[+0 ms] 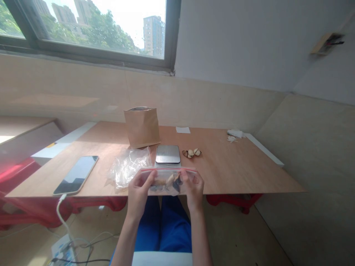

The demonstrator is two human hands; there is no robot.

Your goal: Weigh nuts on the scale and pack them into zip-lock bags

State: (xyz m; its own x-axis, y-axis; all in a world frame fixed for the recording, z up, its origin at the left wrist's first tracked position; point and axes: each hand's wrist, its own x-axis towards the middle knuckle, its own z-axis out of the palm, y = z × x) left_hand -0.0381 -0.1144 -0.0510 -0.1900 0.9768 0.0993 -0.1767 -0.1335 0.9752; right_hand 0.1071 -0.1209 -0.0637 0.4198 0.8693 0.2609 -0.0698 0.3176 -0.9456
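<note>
Left hand (140, 186), right hand (195, 186) | pinching zip bag (168, 181) | by table edge (235, 191) — scale (168, 153) beyond

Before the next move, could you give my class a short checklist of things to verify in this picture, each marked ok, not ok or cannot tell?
1. Left hand gripping the zip bag: ok, at its left end.
2. Right hand gripping it too: ok, at its right end.
3. Zip bag sealed along its full length: cannot tell.
4. Scale showing a reading: cannot tell, none is legible.
5. Paper bag upright: ok, standing behind the scale, to the left.
6. Table free of loose bits: not ok, pale pieces lie right of the scale.
</note>
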